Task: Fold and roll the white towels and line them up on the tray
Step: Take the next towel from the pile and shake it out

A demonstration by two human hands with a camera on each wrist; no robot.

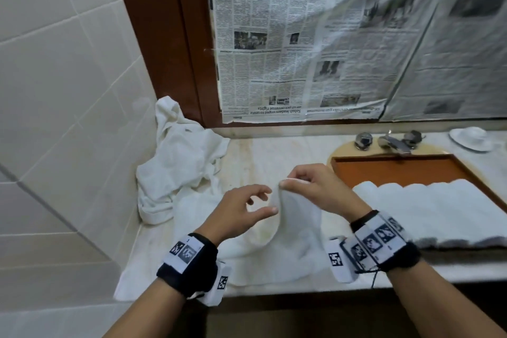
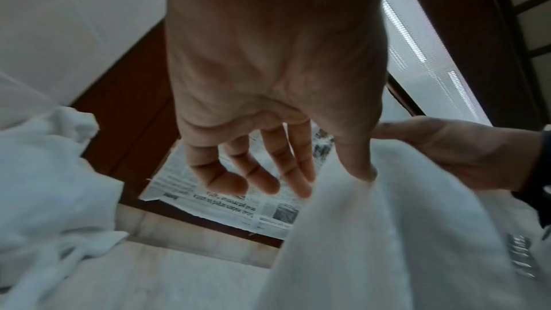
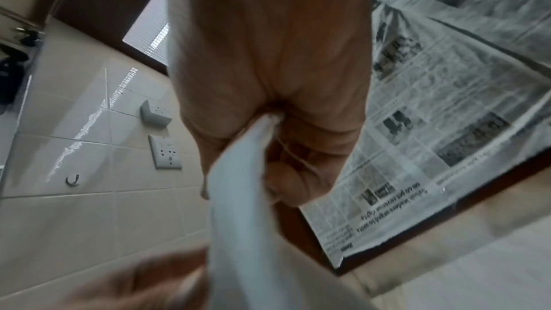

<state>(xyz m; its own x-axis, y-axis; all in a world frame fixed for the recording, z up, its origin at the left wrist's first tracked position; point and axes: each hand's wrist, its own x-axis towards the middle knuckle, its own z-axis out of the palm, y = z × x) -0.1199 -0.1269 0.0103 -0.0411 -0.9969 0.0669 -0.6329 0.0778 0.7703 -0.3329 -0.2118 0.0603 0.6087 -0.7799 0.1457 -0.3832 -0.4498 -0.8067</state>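
Lining the tray (image 1: 395, 166), a row of rolled towels (image 1: 428, 208).

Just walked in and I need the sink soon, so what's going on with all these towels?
A person is folding white towels at the bathroom counter. Their right hand pinches a corner of one towel and lifts it off the counter, while the left hand hovers open beside it with nothing in its grip. A row of rolled towels already lies on the brown tray, which sits over the sink below the tap. A crumpled pile of towels waits at the left.
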